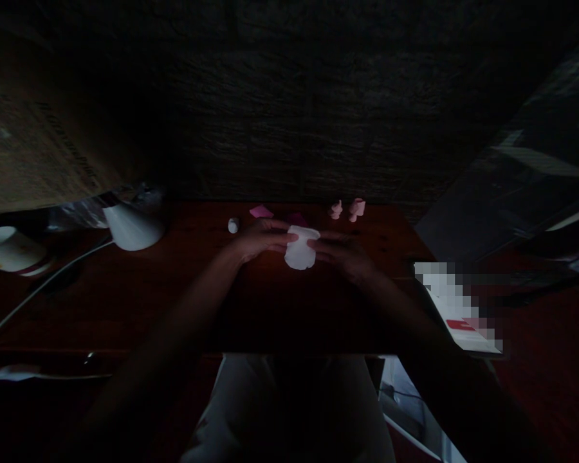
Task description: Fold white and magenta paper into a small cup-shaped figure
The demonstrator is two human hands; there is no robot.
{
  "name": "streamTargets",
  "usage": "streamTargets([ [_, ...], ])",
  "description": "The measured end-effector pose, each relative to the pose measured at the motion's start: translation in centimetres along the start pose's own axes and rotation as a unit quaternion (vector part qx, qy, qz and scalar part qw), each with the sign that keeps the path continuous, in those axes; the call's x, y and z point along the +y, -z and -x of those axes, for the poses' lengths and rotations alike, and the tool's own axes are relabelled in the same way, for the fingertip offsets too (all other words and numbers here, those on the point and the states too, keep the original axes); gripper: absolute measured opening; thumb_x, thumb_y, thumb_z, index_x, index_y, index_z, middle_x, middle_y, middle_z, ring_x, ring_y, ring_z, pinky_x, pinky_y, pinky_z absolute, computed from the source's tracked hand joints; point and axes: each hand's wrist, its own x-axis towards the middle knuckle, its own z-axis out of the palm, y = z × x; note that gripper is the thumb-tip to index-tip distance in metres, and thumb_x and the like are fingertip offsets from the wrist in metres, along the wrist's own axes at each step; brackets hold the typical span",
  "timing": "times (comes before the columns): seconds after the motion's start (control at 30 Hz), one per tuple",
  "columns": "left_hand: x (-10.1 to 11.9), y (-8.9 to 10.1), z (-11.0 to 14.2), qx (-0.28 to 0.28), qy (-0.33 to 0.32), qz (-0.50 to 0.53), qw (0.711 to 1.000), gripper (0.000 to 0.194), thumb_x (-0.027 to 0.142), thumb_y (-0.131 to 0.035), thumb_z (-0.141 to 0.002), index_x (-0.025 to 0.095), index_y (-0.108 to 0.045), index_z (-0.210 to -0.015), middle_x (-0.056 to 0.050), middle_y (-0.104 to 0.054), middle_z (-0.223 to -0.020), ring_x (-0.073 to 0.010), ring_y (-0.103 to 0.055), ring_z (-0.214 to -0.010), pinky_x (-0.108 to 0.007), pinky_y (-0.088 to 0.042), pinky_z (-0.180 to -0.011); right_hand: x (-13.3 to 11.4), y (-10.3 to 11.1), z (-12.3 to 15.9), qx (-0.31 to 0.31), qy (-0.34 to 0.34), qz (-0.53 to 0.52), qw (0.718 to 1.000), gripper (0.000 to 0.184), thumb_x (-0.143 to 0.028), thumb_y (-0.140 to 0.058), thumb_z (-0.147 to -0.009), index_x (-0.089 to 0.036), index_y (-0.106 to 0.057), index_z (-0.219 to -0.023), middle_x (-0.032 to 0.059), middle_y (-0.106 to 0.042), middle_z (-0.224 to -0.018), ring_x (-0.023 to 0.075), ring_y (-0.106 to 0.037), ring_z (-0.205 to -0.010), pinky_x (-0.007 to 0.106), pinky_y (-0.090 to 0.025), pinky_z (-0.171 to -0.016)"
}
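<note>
A thin, flat white piece with uneven rounded edges (300,249), which looks like modelling clay, is held up over the dark red table. My left hand (264,238) pinches its left edge between thumb and fingers. On the opposite edge, the thumb and fingers of my right hand (341,252) are closed too. Behind my left hand lie a small white lump (233,225) and a flat pink piece (261,211). A darker magenta piece (296,219) is partly hidden behind the white one. Two small pale pink shaped pieces (336,209) stand beyond my right hand.
A white cone-shaped lamp base (134,228) with a pale cable (43,283) stands left, beside a paper cup (12,251). A large brown printed bag (38,128) leans above them. At the right edge lies a partly blurred-out device or booklet (456,308). A brick wall (299,103) closes the back.
</note>
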Motion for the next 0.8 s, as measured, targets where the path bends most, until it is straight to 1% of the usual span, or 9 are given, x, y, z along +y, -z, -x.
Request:
streamTargets([
  [0.07, 0.1, 0.0, 0.0, 0.006, 0.003, -0.005, 1.000, 0.027, 0.026, -0.086, -0.068, 0.012, -0.076, -0.089, -0.008, -0.077, -0.092, -0.0182, -0.072, -0.082, -0.037, -0.061, -0.083, -0.3, 0.0, 0.2, 0.004, -0.001, -0.002, 1.000, 0.039, -0.035, -0.093, -0.057, -0.021, -0.079, -0.090, 0.0035, -0.079, -0.092, 0.0202, -0.074, -0.085, 0.037, -0.062, -0.084],
  [0.13, 0.0, 0.0, 0.0, 0.005, 0.013, -0.017, 1.000, 0.026, 0.026, -0.086, -0.068, 0.012, -0.076, -0.086, -0.007, -0.076, -0.088, -0.0172, -0.072, -0.081, -0.037, -0.061, -0.084, -0.5, 0.1, 0.3, -0.001, 0.002, -0.002, 1.000, 0.040, -0.037, -0.092, -0.058, -0.021, -0.079, -0.093, 0.0035, -0.080, -0.092, 0.0196, -0.074, -0.084, 0.037, -0.062, -0.083],
  [0.2, -0.1, 0.0, 0.0, 0.005, 0.016, -0.027, 0.999, 0.027, 0.027, -0.085, -0.069, 0.012, -0.076, -0.089, -0.007, -0.076, -0.088, -0.0173, -0.072, -0.081, -0.037, -0.061, -0.084, -0.6, 0.1, 0.4, -0.006, 0.004, 0.003, 1.000, 0.039, -0.037, -0.091, -0.060, -0.022, -0.079, -0.094, 0.0036, -0.079, -0.092, 0.0194, -0.074, -0.084, 0.037, -0.062, -0.082],
  [0.4, -0.3, -0.4, 0.1, -0.006, 0.000, -0.025, 1.000, 0.028, 0.028, -0.085, -0.071, 0.012, -0.075, -0.091, -0.006, -0.075, -0.087, -0.0164, -0.071, -0.082, -0.033, -0.061, -0.081, -0.7, 0.3, 0.5, -0.015, 0.009, 0.017, 1.000, 0.034, -0.037, -0.090, -0.061, -0.021, -0.079, -0.089, 0.0024, -0.079, -0.086, 0.0184, -0.073, -0.080, 0.036, -0.061, -0.080],
  [0.53, -0.4, -1.0, 0.1, 0.006, -0.016, -0.032, 0.999, 0.023, 0.024, -0.082, -0.072, 0.012, -0.076, -0.092, -0.006, -0.075, -0.087, -0.0154, -0.071, -0.078, -0.030, -0.061, -0.075, -0.3, 0.3, 0.3, -0.016, 0.015, 0.017, 1.000, 0.039, -0.032, -0.090, -0.061, -0.022, -0.078, -0.097, 0.0031, -0.079, -0.097, 0.0190, -0.073, -0.088, 0.037, -0.059, -0.086],
  [0.6, -0.5, -1.1, 0.0, 0.011, -0.019, -0.037, 0.999, 0.022, 0.021, -0.080, -0.072, 0.012, -0.077, -0.092, -0.006, -0.076, -0.087, -0.0147, -0.071, -0.075, -0.028, -0.060, -0.070, 0.0, 0.5, 0.1, -0.020, 0.012, 0.015, 1.000, 0.041, -0.032, -0.090, -0.060, -0.022, -0.078, -0.098, 0.0044, -0.079, -0.101, 0.0206, -0.072, -0.092, 0.039, -0.058, -0.089],
  [0.73, -0.6, -1.2, -0.3, 0.012, -0.020, -0.053, 0.998, 0.022, 0.017, -0.077, -0.072, 0.013, -0.079, -0.094, -0.007, -0.078, -0.090, -0.0137, -0.071, -0.073, -0.025, -0.059, -0.068, 0.5, 1.1, -0.2, -0.022, 0.000, 0.009, 1.000, 0.040, -0.036, -0.089, -0.056, -0.022, -0.079, -0.092, 0.0058, -0.079, -0.097, 0.0229, -0.073, -0.091, 0.041, -0.058, -0.089],
  [0.8, -0.6, -1.2, -0.3, 0.013, -0.015, -0.056, 0.998, 0.022, 0.017, -0.077, -0.073, 0.013, -0.079, -0.094, -0.007, -0.078, -0.089, -0.0137, -0.071, -0.073, -0.025, -0.060, -0.069, 0.5, 1.3, -0.3, -0.026, -0.007, 0.017, 1.000, 0.039, -0.037, -0.089, -0.057, -0.022, -0.079, -0.092, 0.0059, -0.079, -0.097, 0.0230, -0.073, -0.092, 0.042, -0.058, -0.089],
])
